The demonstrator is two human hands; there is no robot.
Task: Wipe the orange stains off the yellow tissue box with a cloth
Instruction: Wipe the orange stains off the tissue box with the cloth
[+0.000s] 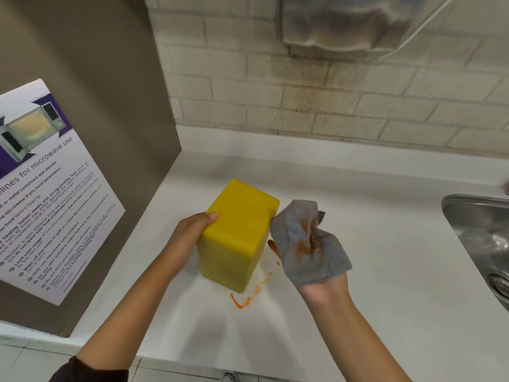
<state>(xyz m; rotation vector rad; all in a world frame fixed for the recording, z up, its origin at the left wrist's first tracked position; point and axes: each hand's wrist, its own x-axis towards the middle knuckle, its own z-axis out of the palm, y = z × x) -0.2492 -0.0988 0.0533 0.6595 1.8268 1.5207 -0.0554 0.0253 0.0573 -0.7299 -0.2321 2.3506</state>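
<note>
The left hand (190, 238) gripped the yellow tissue box (237, 235) from its left side, thumb curled onto the upper face, holding it tilted over the white counter (385, 244). Across the box from that grip, the right hand (325, 286) clutched a grey cloth (303, 244), blotched orange and bunched over its fingers, touching the box's right edge. Orange smears (248, 296) marked the counter just below both grips.

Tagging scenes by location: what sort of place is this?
Probably a shared kitchenette or break room: a steel sink set in the white counter, a poster of microwave-use guidelines, and a tiled backsplash.
</note>
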